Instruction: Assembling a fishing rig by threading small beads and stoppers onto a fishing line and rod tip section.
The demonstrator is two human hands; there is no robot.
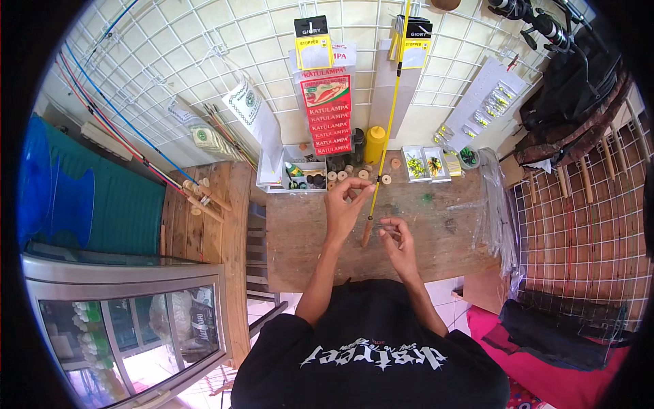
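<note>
A yellow fishing rod (390, 116) with dark bands rises from the wooden table. Its brown handle (367, 232) rests low on the tabletop, in front of me. My left hand (347, 208) is closed in a pinch at the lower part of the yellow shaft, just above the handle. To the right of the handle, my right hand (398, 244) has its fingers curled in, with thumb and forefinger close together. Anything thin between those fingertips is too small to make out.
Round wooden pieces (364, 175), a yellow squeeze bottle (375, 144) and a white compartment box (312, 181) line the back of the table (436, 225). Clear plastic sleeves (501, 211) hang over its right edge. A glass cabinet (129, 334) stands at left.
</note>
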